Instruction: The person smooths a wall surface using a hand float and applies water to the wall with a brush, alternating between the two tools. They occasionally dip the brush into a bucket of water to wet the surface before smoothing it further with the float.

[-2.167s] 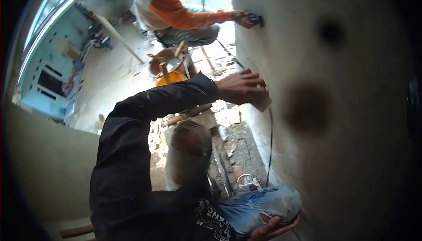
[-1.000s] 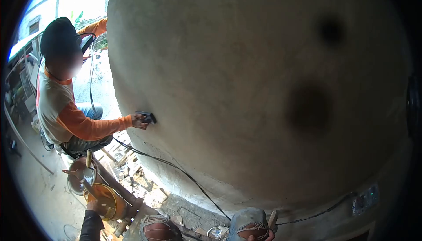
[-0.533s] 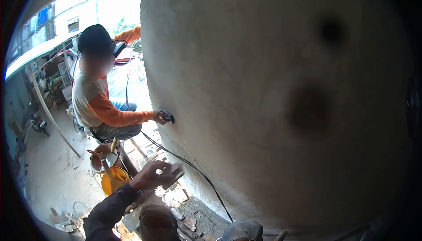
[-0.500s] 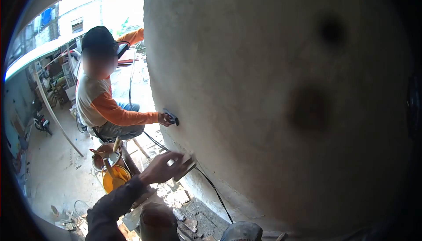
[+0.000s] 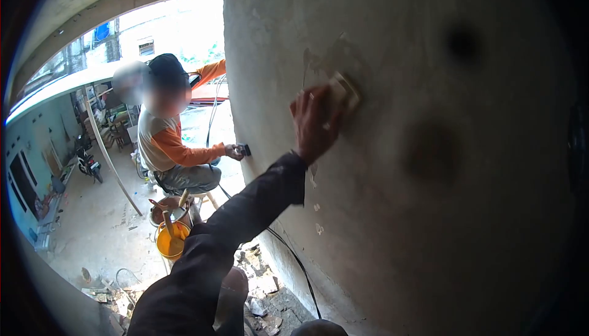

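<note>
Cream-coloured, a blurred flat-looking tool (image 5: 348,92) is being gripped at the wall (image 5: 374,244), beside damp-looking smears (image 5: 315,60), by the partly closed left hand (image 5: 315,121); the right hand is not being shown. Light, stiff handling is being judged likely, hold being best taken along the outward edge.

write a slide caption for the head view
Left hand holding a blurred pale tool at a patchy wall, with an orange-sleeved co-worker beyond.

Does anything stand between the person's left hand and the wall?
Only the pale, blurred tool that the left hand itself holds up to the wall; no other obstacle is visible between them.
</note>
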A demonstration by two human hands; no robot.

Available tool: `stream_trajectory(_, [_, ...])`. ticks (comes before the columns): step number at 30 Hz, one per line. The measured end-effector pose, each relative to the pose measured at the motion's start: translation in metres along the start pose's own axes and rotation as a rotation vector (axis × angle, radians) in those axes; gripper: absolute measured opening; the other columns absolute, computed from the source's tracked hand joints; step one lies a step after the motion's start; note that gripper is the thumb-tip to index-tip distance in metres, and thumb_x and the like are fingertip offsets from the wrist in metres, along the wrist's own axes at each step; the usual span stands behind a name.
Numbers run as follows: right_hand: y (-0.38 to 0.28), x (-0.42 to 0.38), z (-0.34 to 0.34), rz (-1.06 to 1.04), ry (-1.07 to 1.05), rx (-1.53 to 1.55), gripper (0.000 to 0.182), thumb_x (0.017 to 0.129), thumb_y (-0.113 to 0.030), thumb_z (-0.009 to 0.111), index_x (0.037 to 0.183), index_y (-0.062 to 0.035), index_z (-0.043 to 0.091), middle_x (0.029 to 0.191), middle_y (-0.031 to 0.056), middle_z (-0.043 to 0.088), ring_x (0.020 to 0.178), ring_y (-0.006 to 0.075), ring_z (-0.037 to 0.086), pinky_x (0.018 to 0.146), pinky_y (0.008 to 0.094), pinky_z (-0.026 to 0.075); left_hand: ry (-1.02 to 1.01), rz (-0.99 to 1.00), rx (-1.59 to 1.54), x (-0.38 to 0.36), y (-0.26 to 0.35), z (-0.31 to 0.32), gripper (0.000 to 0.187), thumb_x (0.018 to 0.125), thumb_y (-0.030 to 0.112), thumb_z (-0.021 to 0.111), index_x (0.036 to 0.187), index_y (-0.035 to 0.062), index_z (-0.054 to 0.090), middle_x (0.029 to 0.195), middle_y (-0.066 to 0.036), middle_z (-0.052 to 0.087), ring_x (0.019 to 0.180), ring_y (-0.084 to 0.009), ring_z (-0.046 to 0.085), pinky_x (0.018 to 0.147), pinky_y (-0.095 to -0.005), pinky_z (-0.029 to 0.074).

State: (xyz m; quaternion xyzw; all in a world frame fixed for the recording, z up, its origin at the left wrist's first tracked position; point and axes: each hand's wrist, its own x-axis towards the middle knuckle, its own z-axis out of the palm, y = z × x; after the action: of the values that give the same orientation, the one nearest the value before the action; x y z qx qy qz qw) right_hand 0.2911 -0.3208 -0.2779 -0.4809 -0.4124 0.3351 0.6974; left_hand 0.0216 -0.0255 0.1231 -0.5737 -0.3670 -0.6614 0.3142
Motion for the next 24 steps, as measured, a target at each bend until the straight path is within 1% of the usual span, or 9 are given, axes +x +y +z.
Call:
stream_trajectory(2, [0.007,0.004,0.003,0.011,-0.010,0.028,0.074,0.093,-0.047,0.065,0.142,0.0003,0.036,0.127,0.0169,0.050,0.115,0.0296,0.051,0.090,0.0480,0.045,0.187,-0.272,-0.004,0.082,-0.031,0.022,0.042,0.093,0.035,0.065,0.123,0.0063,0.058,0.116,-0.014,0.060,0.110,-0.0332,0.056,0.095,-0.0470,0.038])
stream_trajectory(4, [0.015,0.006,0.006,0.029,-0.019,0.046,0.074,0.093,-0.047,0.065,0.142,0.0003,0.036,0.127,0.0169,0.050,0.115,0.0296,0.051,0.090,0.0479,0.045,0.235,-0.274,0.026,0.127,-0.019,0.029,0.042,0.094,0.036,0.063,0.123,0.0062,0.058,0.116,-0.014,0.061,0.109,-0.0335,0.056,0.094,-0.0472,0.038])
stream_trajectory(8, [0.020,0.003,0.010,0.058,-0.039,0.071,0.073,0.093,-0.047,0.064,0.142,0.0002,0.036,0.127,0.0170,0.050,0.114,0.0295,0.051,0.090,0.0478,0.045,0.042,0.084,0.049,0.058,0.017,0.002,0.042,0.091,0.037,0.066,0.120,0.0063,0.060,0.117,-0.012,0.061,0.109,-0.0324,0.056,0.094,-0.0468,0.037])
stream_trajectory(10, [0.023,0.015,0.011,0.043,-0.051,0.087,0.073,0.094,-0.047,0.064,0.142,0.0002,0.036,0.127,0.0170,0.050,0.114,0.0295,0.051,0.090,0.0477,0.045,-0.040,0.245,0.133,0.025,-0.012,-0.011,0.040,0.091,0.033,0.070,0.116,0.0035,0.061,0.105,-0.014,0.065,0.098,-0.0299,0.063,0.085,-0.0436,0.046])
stream_trajectory(13, [0.026,0.021,0.005,0.046,-0.068,0.091,0.073,0.094,-0.047,0.064,0.142,0.0002,0.036,0.127,0.0170,0.050,0.114,0.0295,0.052,0.089,0.0476,0.045,0.244,-0.361,0.083,0.125,-0.063,0.026,0.044,0.091,0.036,0.069,0.115,-0.0004,0.062,0.103,-0.014,0.065,0.094,-0.0293,0.064,0.085,-0.0432,0.047])
stream_trajectory(16, [0.030,0.023,0.009,0.059,-0.060,0.100,0.073,0.094,-0.047,0.064,0.142,0.0002,0.036,0.126,0.0171,0.051,0.114,0.0294,0.052,0.089,0.0475,0.045,0.260,0.011,0.014,0.150,0.006,0.034,0.045,0.088,0.035,0.073,0.114,0.0000,0.063,0.104,-0.014,0.066,0.094,-0.0275,0.064,0.086,-0.0410,0.046])
stream_trajectory(19, [0.025,0.012,-0.004,0.097,-0.081,0.089,0.073,0.094,-0.047,0.064,0.142,0.0002,0.036,0.126,0.0171,0.051,0.113,0.0294,0.052,0.089,0.0474,0.045,0.086,0.202,0.024,0.036,0.009,0.005,0.045,0.086,0.034,0.075,0.114,0.0001,0.063,0.104,-0.015,0.066,0.092,-0.0275,0.064,0.086,-0.0408,0.046])
stream_trajectory(21, [0.029,0.028,-0.001,0.067,-0.083,0.104,0.073,0.094,-0.047,0.064,0.142,0.0001,0.036,0.126,0.0172,0.051,0.113,0.0294,0.052,0.088,0.0474,0.046,0.072,-0.192,0.032,0.000,-0.049,0.006,0.053,0.090,0.046,0.066,0.120,0.0026,0.062,0.119,-0.014,0.063,0.107,-0.0320,0.060,0.097,-0.0435,0.035])
stream_trajectory(24, [0.038,0.040,0.002,0.057,-0.096,0.107,0.073,0.094,-0.047,0.064,0.142,0.0001,0.036,0.126,0.0172,0.051,0.113,0.0293,0.052,0.088,0.0473,0.046,0.159,-0.607,0.069,0.117,-0.090,0.022,0.060,0.090,0.054,0.061,0.123,0.0034,0.062,0.124,-0.015,0.063,0.117,-0.0335,0.058,0.105,-0.0462,0.032])
